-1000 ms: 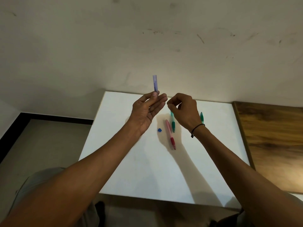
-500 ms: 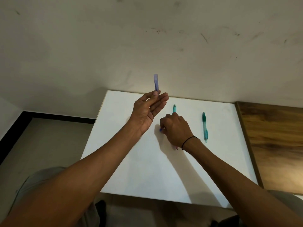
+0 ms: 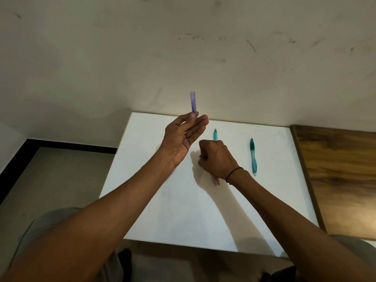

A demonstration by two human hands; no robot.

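My left hand (image 3: pixel 184 137) is raised over the white table (image 3: pixel 183 210), palm up, and pinches an upright translucent purple pen barrel (image 3: pixel 193 102) between thumb and fingers. My right hand (image 3: pixel 216 158) is down on the table with curled fingers that pinch a small blue piece (image 3: pixel 200 156). A red pen (image 3: pixel 217 181) lies under that hand, only its lower end showing. A teal pen (image 3: pixel 215 134) pokes out beyond the knuckles. A second teal pen (image 3: pixel 253 156) lies apart to the right.
A wooden surface (image 3: pixel 341 180) adjoins the table on the right. A scuffed pale wall (image 3: pixel 183 58) rises right behind the table. Grey floor (image 3: pixel 50 180) with a black skirting lies to the left. My knees show below the table's near edge.
My right hand dropped from beside the left hand to the table and closed its fingers on the small blue piece. My left hand kept the purple barrel raised.
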